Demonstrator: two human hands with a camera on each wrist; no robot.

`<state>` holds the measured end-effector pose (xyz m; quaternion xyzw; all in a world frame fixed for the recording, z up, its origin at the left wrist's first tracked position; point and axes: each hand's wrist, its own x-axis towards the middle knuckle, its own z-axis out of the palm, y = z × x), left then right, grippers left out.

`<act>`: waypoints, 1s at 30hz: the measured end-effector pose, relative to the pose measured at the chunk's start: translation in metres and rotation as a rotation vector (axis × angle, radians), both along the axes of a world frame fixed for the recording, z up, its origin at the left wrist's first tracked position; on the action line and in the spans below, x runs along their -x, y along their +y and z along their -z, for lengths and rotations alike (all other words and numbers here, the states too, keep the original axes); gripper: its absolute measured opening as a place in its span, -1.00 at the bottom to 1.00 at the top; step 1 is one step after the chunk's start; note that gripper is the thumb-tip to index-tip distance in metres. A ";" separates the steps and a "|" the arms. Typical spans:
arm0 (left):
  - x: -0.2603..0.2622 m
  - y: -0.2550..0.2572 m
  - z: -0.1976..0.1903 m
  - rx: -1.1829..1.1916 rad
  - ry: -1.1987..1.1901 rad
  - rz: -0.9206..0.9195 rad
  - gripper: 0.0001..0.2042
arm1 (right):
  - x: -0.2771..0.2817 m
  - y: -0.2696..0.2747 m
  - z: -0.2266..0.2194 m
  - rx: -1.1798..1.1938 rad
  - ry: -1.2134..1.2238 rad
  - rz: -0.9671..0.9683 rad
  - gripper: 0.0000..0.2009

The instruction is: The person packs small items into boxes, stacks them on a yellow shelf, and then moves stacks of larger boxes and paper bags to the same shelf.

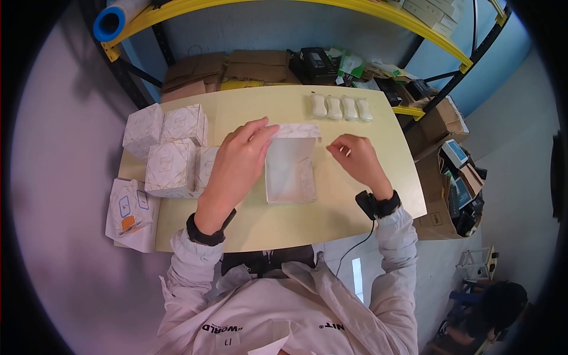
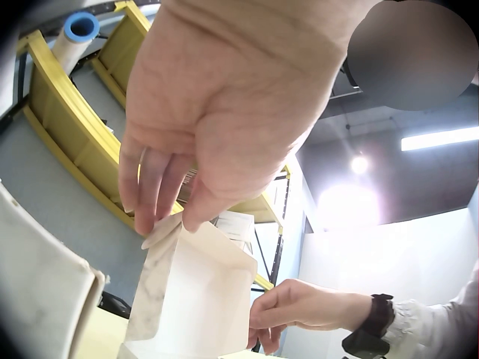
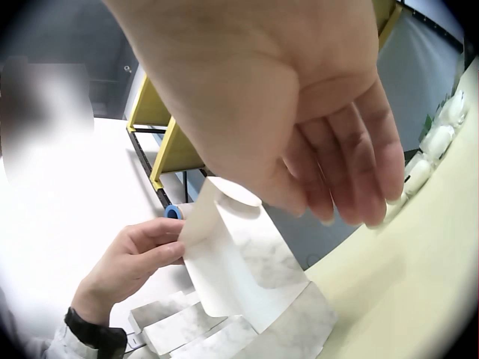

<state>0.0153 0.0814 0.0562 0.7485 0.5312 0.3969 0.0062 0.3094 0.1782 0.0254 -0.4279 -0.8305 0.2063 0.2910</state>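
An opened white marble-patterned carton (image 1: 289,171) stands on the table in front of me, its pale inside showing. My left hand (image 1: 239,157) pinches its upper left edge between thumb and fingers, which the left wrist view shows at the corner of the carton (image 2: 206,295). Just off the carton's right side is my right hand (image 1: 358,158), loosely bent and holding nothing. In the right wrist view the fingers of that hand (image 3: 299,142) hang beside the carton's raised flap (image 3: 238,193).
Several closed marble-patterned boxes (image 1: 170,165) are grouped at the table's left, near a printed packet (image 1: 131,207). Several white wrapped pieces (image 1: 341,108) lie in a row at the back right. A filled cardboard box (image 1: 435,207) stands beyond the right edge; a yellow shelf (image 1: 284,7) spans the back.
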 end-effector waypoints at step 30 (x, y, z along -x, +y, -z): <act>0.009 -0.003 0.005 0.063 -0.136 0.092 -0.66 | 0.059 0.137 0.058 -0.144 -0.316 0.416 -0.48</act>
